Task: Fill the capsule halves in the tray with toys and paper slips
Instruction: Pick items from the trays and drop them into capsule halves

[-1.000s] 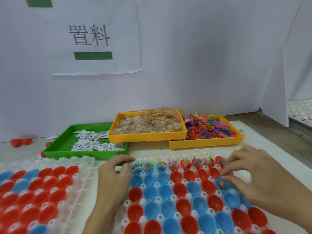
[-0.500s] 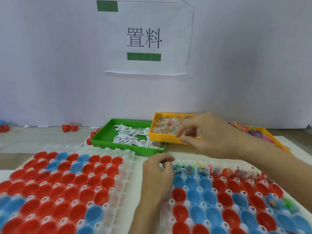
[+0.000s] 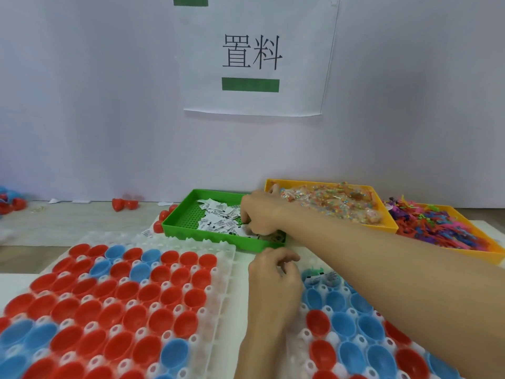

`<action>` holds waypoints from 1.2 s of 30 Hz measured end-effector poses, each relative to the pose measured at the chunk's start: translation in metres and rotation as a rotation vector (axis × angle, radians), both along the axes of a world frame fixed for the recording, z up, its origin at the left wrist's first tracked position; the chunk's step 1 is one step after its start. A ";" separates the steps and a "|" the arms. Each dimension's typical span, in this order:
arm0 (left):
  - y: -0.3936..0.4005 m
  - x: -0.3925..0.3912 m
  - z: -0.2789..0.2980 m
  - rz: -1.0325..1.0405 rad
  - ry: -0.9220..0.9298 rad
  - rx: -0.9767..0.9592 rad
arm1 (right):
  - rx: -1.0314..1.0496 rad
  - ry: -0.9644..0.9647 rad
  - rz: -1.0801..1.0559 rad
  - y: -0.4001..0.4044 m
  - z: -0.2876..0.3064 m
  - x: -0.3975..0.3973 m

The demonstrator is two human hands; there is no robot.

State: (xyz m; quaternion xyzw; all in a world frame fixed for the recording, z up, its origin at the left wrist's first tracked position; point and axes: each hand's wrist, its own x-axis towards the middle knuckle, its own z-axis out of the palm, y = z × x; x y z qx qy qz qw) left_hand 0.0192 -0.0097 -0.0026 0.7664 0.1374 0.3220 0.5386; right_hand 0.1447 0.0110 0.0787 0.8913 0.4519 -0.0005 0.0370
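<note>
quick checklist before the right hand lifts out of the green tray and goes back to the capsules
1. Right hand is down among the paper slips in the green tray: ok.
2. A slip is actually pinched: cannot tell, the fingertips are hidden behind the hand.
3. Only one slip is taken: cannot tell.
4. Left hand rests at the edge of the right capsule tray, fingers loosely curled, holding nothing visible: ok.
5. Empty capsule halves are open and facing up, ready to receive: ok.
6. Return path: the forearm crosses over the far rows of the capsule tray, so lift before swinging back: ok for now.
</note>
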 end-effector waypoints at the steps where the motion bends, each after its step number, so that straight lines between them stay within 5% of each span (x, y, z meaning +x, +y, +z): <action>1: 0.000 0.000 0.000 0.001 0.001 0.000 | 0.009 0.018 0.000 0.001 0.001 0.001; 13: 0.001 0.001 0.000 0.042 -0.028 -0.054 | 0.303 0.142 -0.033 -0.010 0.011 0.002; 18: 0.006 -0.001 0.006 0.184 -0.123 -0.179 | 0.612 0.351 -0.030 -0.039 0.032 -0.001; 21: 0.005 -0.005 0.014 0.220 -0.211 -0.313 | 0.623 0.489 -0.024 -0.067 0.038 -0.009; 24: 0.003 -0.007 0.020 0.118 -0.233 -0.411 | 0.597 0.576 -0.005 -0.096 0.039 -0.021; 28: -0.003 -0.008 0.025 -0.020 -0.228 -0.292 | 0.533 0.531 -0.029 -0.129 0.035 -0.036; 36: -0.039 -0.012 0.075 -0.438 -0.055 -0.038 | 0.797 0.627 -0.058 -0.223 0.041 -0.058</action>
